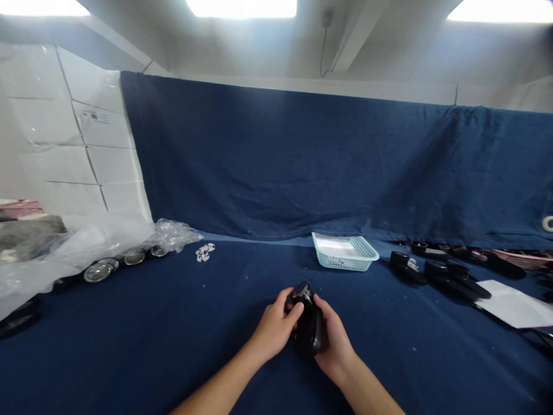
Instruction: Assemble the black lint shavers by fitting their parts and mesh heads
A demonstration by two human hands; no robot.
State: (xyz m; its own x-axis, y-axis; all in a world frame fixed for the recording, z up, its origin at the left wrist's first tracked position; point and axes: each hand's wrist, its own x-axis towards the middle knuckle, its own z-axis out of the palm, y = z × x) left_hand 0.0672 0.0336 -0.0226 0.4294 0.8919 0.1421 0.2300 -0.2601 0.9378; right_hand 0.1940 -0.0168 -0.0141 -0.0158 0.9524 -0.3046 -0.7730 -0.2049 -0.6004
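You hold an elongated, rounded black device (309,331) with both hands, in front of you over the bench (181,346), which is covered by dark blue cloth. Your left hand (277,324) is closed on the upper left side of the device, the thumb pressing near its round, ribbed end. Your right hand (334,340) is clamped around its right side, and some of the fingers are hidden behind it. The device is tilted, with the ribbed end pointing away from you. Beyond it, near the dark blue fabric curtain (268,161), stands a light blue plastic basket with perforated walls (345,263), holding a white sheet (334,245). Small white flat pieces (204,252) lie at the far left of the device, well apart from it. On the right, several black curved parts (449,279) lie beside a white paper (516,302).
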